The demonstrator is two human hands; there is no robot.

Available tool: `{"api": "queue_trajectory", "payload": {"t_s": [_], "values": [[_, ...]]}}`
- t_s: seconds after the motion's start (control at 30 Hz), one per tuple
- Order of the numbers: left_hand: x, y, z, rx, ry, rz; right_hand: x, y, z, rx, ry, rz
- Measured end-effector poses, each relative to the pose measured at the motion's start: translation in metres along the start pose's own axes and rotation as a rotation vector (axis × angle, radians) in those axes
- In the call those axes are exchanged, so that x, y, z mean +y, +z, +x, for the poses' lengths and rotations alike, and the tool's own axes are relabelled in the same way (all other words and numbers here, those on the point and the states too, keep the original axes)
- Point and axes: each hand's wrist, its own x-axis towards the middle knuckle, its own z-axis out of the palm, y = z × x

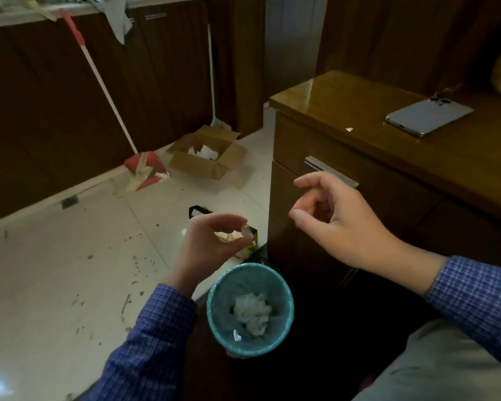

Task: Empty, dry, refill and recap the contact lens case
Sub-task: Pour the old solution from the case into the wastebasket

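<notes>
My left hand [211, 241] hovers above the floor just behind a small bin, thumb and fingertips pinching a tiny clear object [246, 230] that looks like a contact lens case part; it is too small to name surely. My right hand [333, 218] hangs in the air in front of the wooden cabinet, fingers loosely curled, holding nothing. Below both hands stands a small bin with a teal liner [214, 308], and a crumpled white tissue [252, 314] lies inside it.
A wooden cabinet [359, 146] with a metal drawer handle [330, 170] stands at right, a phone [428, 115] face down on top. On the tiled floor lie an open cardboard box [206, 160], a red dustpan [145, 169] with broom, and a bag of rubbish [243, 241].
</notes>
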Motion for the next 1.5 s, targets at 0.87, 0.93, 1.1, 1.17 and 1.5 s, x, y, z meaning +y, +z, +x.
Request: {"api": "queue_trajectory", "payload": {"t_s": [0.87, 0.93, 1.1, 1.17, 1.5], "values": [[-0.023, 0.08, 0.036, -0.557, -0.006, 1.051, 0.036, -0.026, -0.007, -0.033, -0.004, -0.083], [-0.017, 0.081, 0.037, -0.548, -0.036, 1.005, 0.034, -0.028, -0.008, -0.031, -0.006, -0.083], [0.039, 0.066, 0.063, -0.406, -0.14, 0.398, 0.024, -0.049, -0.012, 0.012, -0.004, -0.064], [0.073, 0.06, 0.072, -0.381, -0.172, 0.02, 0.016, -0.065, -0.014, 0.043, 0.009, -0.058], [0.224, 0.15, 0.088, -0.473, -0.039, -0.696, -0.017, -0.196, -0.065, 0.303, 0.053, 0.02]]}}
